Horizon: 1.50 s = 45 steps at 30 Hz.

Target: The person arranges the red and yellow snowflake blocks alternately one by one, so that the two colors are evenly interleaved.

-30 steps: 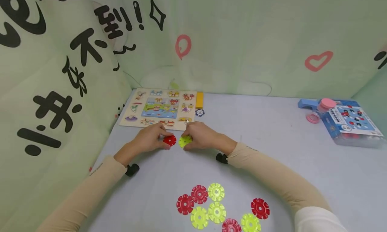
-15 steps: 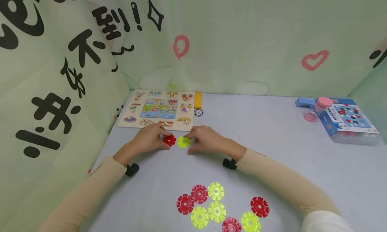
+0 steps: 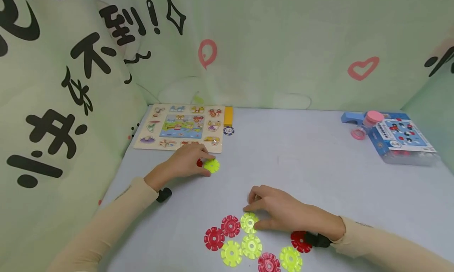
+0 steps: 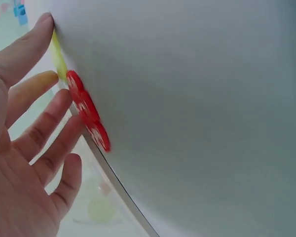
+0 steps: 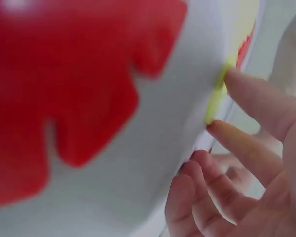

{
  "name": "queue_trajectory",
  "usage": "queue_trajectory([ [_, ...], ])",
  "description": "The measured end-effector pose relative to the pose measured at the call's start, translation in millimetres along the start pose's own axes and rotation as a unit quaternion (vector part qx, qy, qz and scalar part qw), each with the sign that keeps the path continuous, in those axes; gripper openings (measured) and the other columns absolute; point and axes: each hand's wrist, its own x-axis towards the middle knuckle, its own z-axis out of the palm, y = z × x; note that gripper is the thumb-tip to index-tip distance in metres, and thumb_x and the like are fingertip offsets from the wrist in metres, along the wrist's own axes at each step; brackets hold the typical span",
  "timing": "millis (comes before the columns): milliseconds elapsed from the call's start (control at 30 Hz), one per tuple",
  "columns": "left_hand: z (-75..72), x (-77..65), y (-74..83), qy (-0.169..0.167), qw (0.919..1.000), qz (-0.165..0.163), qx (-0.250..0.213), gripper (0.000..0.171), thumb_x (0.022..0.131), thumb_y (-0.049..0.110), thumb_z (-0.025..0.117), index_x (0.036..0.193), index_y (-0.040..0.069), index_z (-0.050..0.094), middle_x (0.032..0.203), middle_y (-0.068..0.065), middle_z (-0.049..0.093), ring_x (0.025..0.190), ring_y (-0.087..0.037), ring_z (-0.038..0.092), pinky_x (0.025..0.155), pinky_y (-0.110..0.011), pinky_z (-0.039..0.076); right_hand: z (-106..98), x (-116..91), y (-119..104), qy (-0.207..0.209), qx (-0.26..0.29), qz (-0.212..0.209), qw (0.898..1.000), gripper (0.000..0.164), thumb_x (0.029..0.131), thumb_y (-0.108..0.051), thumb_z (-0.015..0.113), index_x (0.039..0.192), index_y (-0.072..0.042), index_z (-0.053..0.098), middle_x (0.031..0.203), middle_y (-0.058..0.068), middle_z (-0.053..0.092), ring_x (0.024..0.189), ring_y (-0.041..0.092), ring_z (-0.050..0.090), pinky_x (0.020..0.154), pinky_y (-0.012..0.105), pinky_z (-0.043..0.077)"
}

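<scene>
My left hand pinches a yellow-green notched plastic building disc between thumb and index finger, just in front of the puzzle board. Beside it a red disc is mostly covered by that hand; in the left wrist view three red discs lie in a row past the yellow-green one. Further forward, my right hand has thumb and index finger on opposite edges of another yellow-green disc. That disc appears edge-on between the fingertips in the right wrist view.
Several red and yellow-green discs lie near the front, one red disc partly under the right wrist. A wooden picture puzzle board and a yellow block sit at the back left. A blue-and-clear box stands at the back right.
My right hand has let go of the back yellow-green disc and moved forward and right to one in the front group. The left hand has shifted right from the red disc onto the yellow-green one.
</scene>
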Motion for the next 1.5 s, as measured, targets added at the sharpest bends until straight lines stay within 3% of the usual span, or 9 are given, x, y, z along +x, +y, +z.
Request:
queue_trajectory([
  [133,-1.1,1.0,1.4,-0.012,0.9998,-0.005,0.018,0.057,0.072,0.054,0.075,0.124,0.033,0.063,0.103,0.008,0.058,0.092,-0.010,0.046,0.078,-0.028,0.037,2.6,3.3,-7.5,0.007,-0.033,0.003,0.999,0.041,0.078,-0.042,0.075,0.115,-0.026,0.069,0.106,-0.010,0.058,0.092,0.004,0.050,0.076,0.022,0.048],
  [333,-1.2,0.5,3.2,-0.012,0.9997,-0.012,0.018,0.057,0.071,0.053,0.076,0.122,0.033,0.064,0.104,0.007,0.058,0.092,-0.012,0.046,0.078,-0.029,0.037,6.2,29.6,-23.0,-0.009,-0.054,-0.013,0.998,0.048,0.079,-0.050,0.071,0.121,-0.028,0.065,0.103,-0.008,0.060,0.087,0.004,0.052,0.068,0.018,0.047],
  [500,-1.4,2.0,5.1,-0.012,0.9996,-0.009,0.024,0.057,0.071,0.054,0.076,0.122,0.033,0.064,0.104,0.007,0.058,0.092,-0.012,0.047,0.078,-0.029,0.036,7.6,40.8,-32.8,-0.025,-0.068,-0.033,0.997,0.041,0.077,-0.047,0.074,0.113,-0.029,0.069,0.101,-0.007,0.059,0.085,0.005,0.050,0.066,0.017,0.045],
  [667,-3.8,2.3,6.3,-0.006,0.9995,-0.008,0.029,0.056,0.071,0.054,0.076,0.122,0.033,0.064,0.103,0.007,0.058,0.091,-0.012,0.047,0.079,-0.030,0.037,8.3,43.7,-37.0,-0.027,-0.047,-0.036,0.998,0.033,0.079,-0.041,0.074,0.106,-0.023,0.070,0.102,-0.008,0.058,0.087,0.004,0.049,0.066,0.015,0.043],
  [1000,-2.6,3.4,6.2,0.003,0.9997,-0.002,0.023,0.055,0.071,0.052,0.077,0.121,0.031,0.065,0.103,0.006,0.058,0.091,-0.012,0.047,0.079,-0.029,0.036,11.4,43.7,-40.1,-0.020,-0.043,-0.030,0.998,0.043,0.073,-0.049,0.077,0.104,-0.020,0.066,0.097,-0.009,0.055,0.083,0.003,0.045,0.065,0.014,0.041],
  [1233,-2.5,2.4,7.3,-0.002,0.9996,-0.010,0.025,0.055,0.071,0.052,0.076,0.121,0.032,0.065,0.103,0.006,0.058,0.092,-0.012,0.047,0.079,-0.030,0.037,10.6,44.1,-41.5,-0.036,-0.001,-0.042,0.998,0.037,0.076,-0.034,0.077,0.108,-0.018,0.067,0.097,-0.007,0.061,0.077,-0.002,0.051,0.069,0.013,0.045],
  [1500,-3.2,2.7,9.6,-0.001,0.9997,-0.007,0.023,0.055,0.070,0.051,0.078,0.120,0.031,0.066,0.103,0.005,0.060,0.089,-0.012,0.048,0.077,-0.029,0.036,5.5,45.3,-36.3,-0.061,0.040,-0.045,0.996,0.040,0.069,-0.030,0.083,0.106,-0.019,0.071,0.100,-0.007,0.062,0.081,0.000,0.056,0.067,0.010,0.046],
])
